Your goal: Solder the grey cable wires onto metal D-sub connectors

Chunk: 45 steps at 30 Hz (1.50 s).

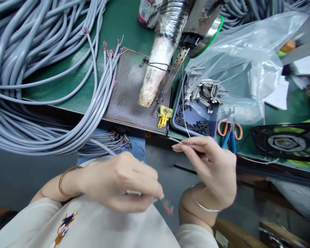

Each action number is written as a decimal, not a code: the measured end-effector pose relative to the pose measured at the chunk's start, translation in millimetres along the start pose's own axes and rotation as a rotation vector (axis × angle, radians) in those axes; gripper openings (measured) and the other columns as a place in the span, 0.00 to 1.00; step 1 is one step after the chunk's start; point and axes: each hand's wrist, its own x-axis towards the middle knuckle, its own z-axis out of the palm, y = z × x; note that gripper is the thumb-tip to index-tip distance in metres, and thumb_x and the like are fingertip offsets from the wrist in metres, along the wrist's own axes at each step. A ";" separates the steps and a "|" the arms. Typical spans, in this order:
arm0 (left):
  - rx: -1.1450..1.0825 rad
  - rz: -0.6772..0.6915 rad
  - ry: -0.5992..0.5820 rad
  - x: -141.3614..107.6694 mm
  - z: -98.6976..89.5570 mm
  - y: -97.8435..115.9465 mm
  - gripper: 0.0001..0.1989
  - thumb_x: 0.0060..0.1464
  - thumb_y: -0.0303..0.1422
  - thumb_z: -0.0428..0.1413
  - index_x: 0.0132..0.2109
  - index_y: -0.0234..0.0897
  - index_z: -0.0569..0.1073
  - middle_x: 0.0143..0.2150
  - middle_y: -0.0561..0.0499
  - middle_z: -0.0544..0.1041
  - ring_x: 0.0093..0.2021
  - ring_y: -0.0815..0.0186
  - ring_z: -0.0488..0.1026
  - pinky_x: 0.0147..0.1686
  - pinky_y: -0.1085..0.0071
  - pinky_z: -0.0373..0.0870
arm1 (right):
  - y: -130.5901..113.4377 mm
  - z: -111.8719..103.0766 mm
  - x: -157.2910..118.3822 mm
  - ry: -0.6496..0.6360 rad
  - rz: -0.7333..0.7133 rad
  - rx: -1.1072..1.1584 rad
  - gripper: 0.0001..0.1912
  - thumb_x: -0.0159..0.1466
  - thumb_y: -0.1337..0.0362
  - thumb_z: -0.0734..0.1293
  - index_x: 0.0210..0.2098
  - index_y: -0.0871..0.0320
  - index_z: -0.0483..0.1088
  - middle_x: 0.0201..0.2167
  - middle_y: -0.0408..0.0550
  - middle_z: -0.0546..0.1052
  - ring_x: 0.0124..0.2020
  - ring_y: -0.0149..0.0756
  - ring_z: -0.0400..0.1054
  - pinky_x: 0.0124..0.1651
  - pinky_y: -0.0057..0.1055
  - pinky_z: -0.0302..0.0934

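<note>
My left hand (124, 182) is closed around a grey cable (107, 148) that comes in from the bundle on the left. Past its fingertips stick out coloured wire ends (167, 206), red and green, smeared by motion. A small pale shiny bit shows between its fingers; I cannot tell what it is. My right hand (212, 168) pinches thumb to forefinger at a thin pale wire (185, 119), which runs down in front of the blue tray (174, 119). Long black pieces and metal connector parts (209, 93) lie in that tray. Both hands are in front of the table edge, apart from each other.
Many grey cables (23, 58) cover the left. A soldering iron (172, 75) and a white wrapped tube (155, 75) slant over a dark board (129, 86) holding yellow clips (164, 117). Pliers (229, 132), a plastic bag (248, 69) and a black fan (286, 142) are rightward.
</note>
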 end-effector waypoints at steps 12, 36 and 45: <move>-1.090 -0.758 0.767 -5.9 14.3 -65.7 0.11 0.44 0.30 0.69 0.29 0.35 0.72 0.19 0.59 0.69 0.13 0.80 0.54 0.14 0.82 0.50 | 138.3 -27.9 82.7 0.204 0.128 -0.727 0.06 0.69 0.61 0.66 0.36 0.54 0.70 0.36 0.52 0.78 0.37 0.42 0.69 0.39 0.37 0.53; -0.683 -0.615 0.728 17.2 21.1 -68.3 0.11 0.47 0.30 0.69 0.29 0.33 0.73 0.20 0.57 0.71 0.16 0.80 0.58 0.15 0.82 0.51 | 6.9 49.2 12.9 0.571 0.114 0.474 0.09 0.66 0.63 0.73 0.35 0.55 0.68 0.40 0.42 0.79 0.22 0.26 0.74 0.24 0.26 0.71; -0.701 -0.624 0.572 10.3 17.0 -67.1 0.13 0.46 0.35 0.72 0.32 0.32 0.78 0.28 0.51 0.79 0.15 0.77 0.66 0.14 0.79 0.63 | -4.0 106.8 17.6 0.334 0.153 0.804 0.09 0.67 0.60 0.72 0.35 0.54 0.68 0.44 0.45 0.82 0.36 0.31 0.80 0.34 0.26 0.74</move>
